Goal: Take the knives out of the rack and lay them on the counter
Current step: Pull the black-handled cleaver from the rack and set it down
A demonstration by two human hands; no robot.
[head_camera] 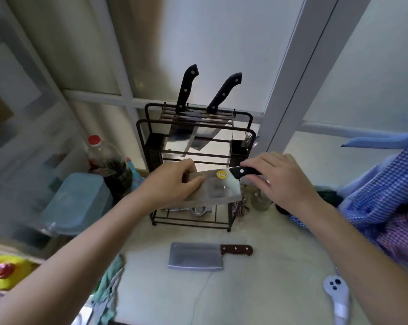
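A dark wire knife rack (151, 141) stands on the pale counter (256, 289) against the window. Two black-handled knives stick up from its top slots, one on the left (186, 89) and one on the right (224, 92). In front of the rack I hold a black-handled cleaver (221, 188) level in the air; it bears a yellow sticker. My left hand (172, 181) pinches the far end of its blade. My right hand (280, 179) grips its handle. A brown-handled cleaver (196, 255) lies flat on the counter below.
A red-capped bottle (102, 156) and a pale blue box (78, 202) stand left of the rack. A green cloth (109, 285) hangs at the counter's left edge. Checked blue fabric (385, 195) lies on the right, with a white controller (336, 294) near the front right.
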